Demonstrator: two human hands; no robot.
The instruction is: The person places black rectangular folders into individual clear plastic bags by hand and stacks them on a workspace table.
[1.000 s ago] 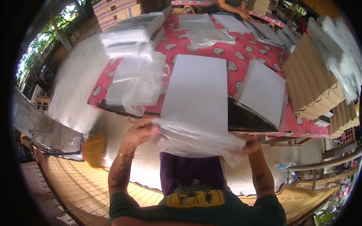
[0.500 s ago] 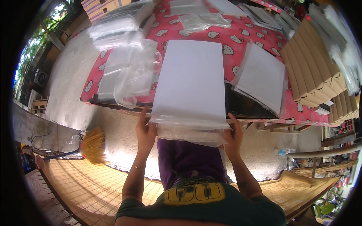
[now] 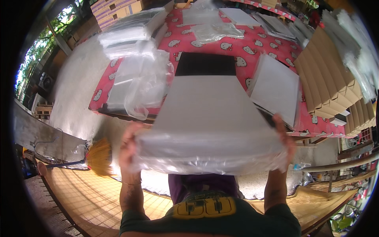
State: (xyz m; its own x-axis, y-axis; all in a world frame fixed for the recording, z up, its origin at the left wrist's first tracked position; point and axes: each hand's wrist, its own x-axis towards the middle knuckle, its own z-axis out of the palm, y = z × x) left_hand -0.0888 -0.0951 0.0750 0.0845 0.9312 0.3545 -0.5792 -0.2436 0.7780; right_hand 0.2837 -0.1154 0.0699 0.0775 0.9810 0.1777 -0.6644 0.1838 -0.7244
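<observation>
A white sheet or board (image 3: 207,106) is held up in front of me, its near end raised and wrapped in clear plastic film (image 3: 213,162). My left hand (image 3: 131,144) is closed on the near left corner, its fingers blurred. On the opposite corner my right hand (image 3: 284,140) grips the same wrapped end. Beyond the sheet's far edge a black panel (image 3: 205,64) shows; whether it lies under the sheet or is joined to it I cannot tell.
A pink patterned table (image 3: 227,47) carries plastic-wrapped stacks (image 3: 130,29), loose clear bags (image 3: 138,87) and another white sheet (image 3: 276,89) at the right. Folded brown cardboard (image 3: 325,69) stands on the right side. A straw broom (image 3: 99,158) is at the lower left.
Both hands have moved apart and lifted the near end of the white sheet and its film toward me. The black panel has come into sight at the far end.
</observation>
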